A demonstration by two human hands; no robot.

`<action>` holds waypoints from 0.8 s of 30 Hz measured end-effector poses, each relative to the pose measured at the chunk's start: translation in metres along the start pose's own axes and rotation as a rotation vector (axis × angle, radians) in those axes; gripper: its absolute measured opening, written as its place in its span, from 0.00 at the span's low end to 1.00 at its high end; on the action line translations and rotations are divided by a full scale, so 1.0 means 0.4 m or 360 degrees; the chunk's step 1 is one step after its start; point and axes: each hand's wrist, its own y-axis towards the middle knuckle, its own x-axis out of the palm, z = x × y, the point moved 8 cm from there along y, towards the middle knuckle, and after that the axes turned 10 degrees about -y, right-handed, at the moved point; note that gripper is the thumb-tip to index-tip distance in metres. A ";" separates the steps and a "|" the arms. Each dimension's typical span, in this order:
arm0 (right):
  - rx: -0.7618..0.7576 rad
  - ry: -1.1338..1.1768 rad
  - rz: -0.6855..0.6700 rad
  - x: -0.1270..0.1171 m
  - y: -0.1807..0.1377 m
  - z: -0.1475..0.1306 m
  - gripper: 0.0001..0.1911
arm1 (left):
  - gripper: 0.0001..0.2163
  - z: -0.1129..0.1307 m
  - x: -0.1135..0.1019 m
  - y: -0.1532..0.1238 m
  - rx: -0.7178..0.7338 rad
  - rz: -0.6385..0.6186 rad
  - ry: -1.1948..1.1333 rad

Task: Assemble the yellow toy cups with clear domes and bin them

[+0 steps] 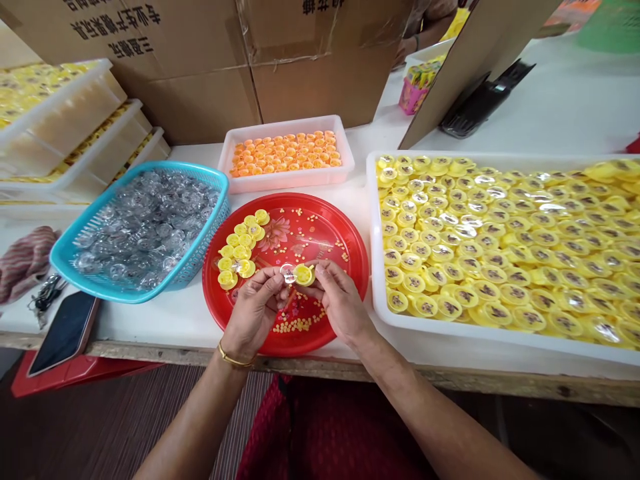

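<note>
My left hand [256,310] pinches a small clear plastic lid [287,273] over a red round tray [345,267]. My right hand [340,300] pinches a small yellow round cup [304,274] right beside the lid; the two parts touch. On the tray's left part lie several more yellow cups [240,250], and tiny yellow beads [295,325] are scattered near its front rim. A blue basket [67,257] full of clear lids [145,227] stands to the left of the tray.
A big white tray [374,220] of finished yellow lidded cups fills the right. A white tub [290,179] of orange pieces sits behind the red tray. Stacked white trays [75,107], cardboard boxes [200,67], a phone [65,330] and a cloth [23,260] are around.
</note>
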 end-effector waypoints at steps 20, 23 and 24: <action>-0.0055 -0.0013 0.0003 -0.005 0.002 0.008 0.13 | 0.03 -0.045 -0.004 0.005 -0.0251 -0.0042 -0.0576; -0.0073 -0.0021 0.0009 -0.007 0.004 0.009 0.12 | 0.02 -0.053 -0.006 0.005 -0.0324 0.0004 -0.0736; -0.0078 -0.0027 0.0009 -0.008 0.004 0.009 0.12 | 0.02 -0.054 -0.007 0.005 -0.0346 0.0017 -0.0771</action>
